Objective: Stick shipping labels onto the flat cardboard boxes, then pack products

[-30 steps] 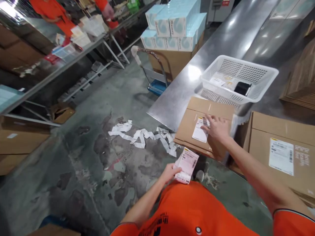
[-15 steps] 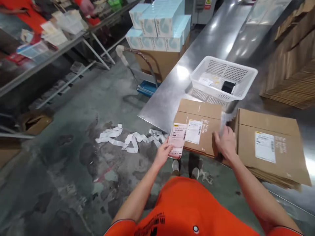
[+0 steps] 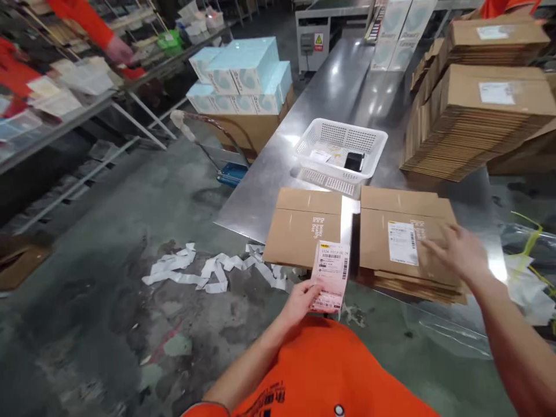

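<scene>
My left hand (image 3: 299, 301) pinches a strip of pinkish-white shipping labels (image 3: 330, 269) by its lower edge, in front of the table. Behind the labels lies a flat, folded cardboard box (image 3: 289, 234) with white printing and no label in sight on it. To its right a stack of flat cardboard boxes (image 3: 377, 231) has a white shipping label (image 3: 403, 243) on its top box. My right hand (image 3: 463, 255) is over the right side of this stack, fingers stretched out, slightly blurred; whether it touches the cardboard I cannot tell.
A white plastic basket (image 3: 341, 145) with a black item stands on the metal table (image 3: 256, 200). Tall stacks of folded cardboard (image 3: 486, 130) rise at right. A loaded trolley (image 3: 232, 172) stands beyond the table; paper strips (image 3: 217, 272) litter the floor. Other people work at far left.
The labelled box from the left pile now appears on top of the right stack, leaving an unlabelled box at left. My right hand has moved right and opened. The view has shifted right.
</scene>
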Demonstrator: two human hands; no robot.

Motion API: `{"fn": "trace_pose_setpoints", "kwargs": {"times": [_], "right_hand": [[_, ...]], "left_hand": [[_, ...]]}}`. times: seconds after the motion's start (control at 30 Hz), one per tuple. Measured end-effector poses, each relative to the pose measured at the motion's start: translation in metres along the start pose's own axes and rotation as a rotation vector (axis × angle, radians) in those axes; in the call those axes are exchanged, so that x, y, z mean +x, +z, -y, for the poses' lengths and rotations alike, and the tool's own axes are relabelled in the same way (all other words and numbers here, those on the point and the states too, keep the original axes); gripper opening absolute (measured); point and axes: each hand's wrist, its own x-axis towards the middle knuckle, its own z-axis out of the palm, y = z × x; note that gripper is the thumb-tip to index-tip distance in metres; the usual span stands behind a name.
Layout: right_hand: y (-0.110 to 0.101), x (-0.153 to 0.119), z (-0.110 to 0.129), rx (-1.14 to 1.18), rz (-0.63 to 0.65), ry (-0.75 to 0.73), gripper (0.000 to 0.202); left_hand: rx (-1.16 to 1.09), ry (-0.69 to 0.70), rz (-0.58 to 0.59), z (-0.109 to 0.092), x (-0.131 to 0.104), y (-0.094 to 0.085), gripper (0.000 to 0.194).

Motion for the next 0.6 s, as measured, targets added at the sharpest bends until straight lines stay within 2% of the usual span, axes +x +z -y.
{"fn": "trace_pose_setpoints", "kwargs": {"times": [0.03, 0.07, 0.1, 0.13, 0.17, 0.23, 0.3, 0.37, 0.43, 0.5, 0.6], "right_hand": [[0.015, -0.001, 0.024, 0.009, 0.065, -0.081, 0.06], [0.033, -0.004, 0.052, 0.068, 0.208, -0.137, 0.062], [0.053, -0.008, 0.081, 0.18, 0.412, -0.207, 0.062], [0.071, -0.013, 0.108, 0.231, 0.548, -0.263, 0.057], [0.088, -0.019, 0.131, 0.264, 0.636, -0.298, 0.047], [0.115, -0.03, 0.161, 0.296, 0.692, -0.33, 0.039], [0.134, -0.038, 0.172, 0.332, 0.703, -0.329, 0.046], [0.148, -0.043, 0.174, 0.377, 0.743, -0.328, 0.048], [0.158, -0.044, 0.174, 0.383, 0.753, -0.33, 0.046], [0.169, -0.039, 0.177, 0.351, 0.738, -0.341, 0.043], [0.19, -0.016, 0.181, 0.242, 0.68, -0.381, 0.04]], "left_hand": [[0.008, 0.001, -0.003, 0.003, 0.0, 0.002, 0.047], [0.023, -0.001, -0.01, 0.006, -0.001, 0.002, 0.046], [0.043, -0.006, -0.018, 0.008, -0.001, 0.001, 0.047], [0.064, -0.009, -0.025, 0.008, -0.002, -0.001, 0.047], [0.078, 0.001, -0.032, 0.007, -0.003, -0.004, 0.047], [0.077, 0.091, -0.084, -0.002, -0.004, -0.011, 0.053], [0.068, 0.231, -0.178, -0.017, -0.003, -0.018, 0.062], [0.081, 0.296, -0.274, -0.032, 0.004, -0.023, 0.047], [0.099, 0.278, -0.346, -0.04, 0.015, -0.029, 0.031], [0.117, 0.247, -0.404, -0.038, 0.027, -0.039, 0.037], [0.122, 0.18, -0.412, -0.015, 0.039, -0.062, 0.043]]}}
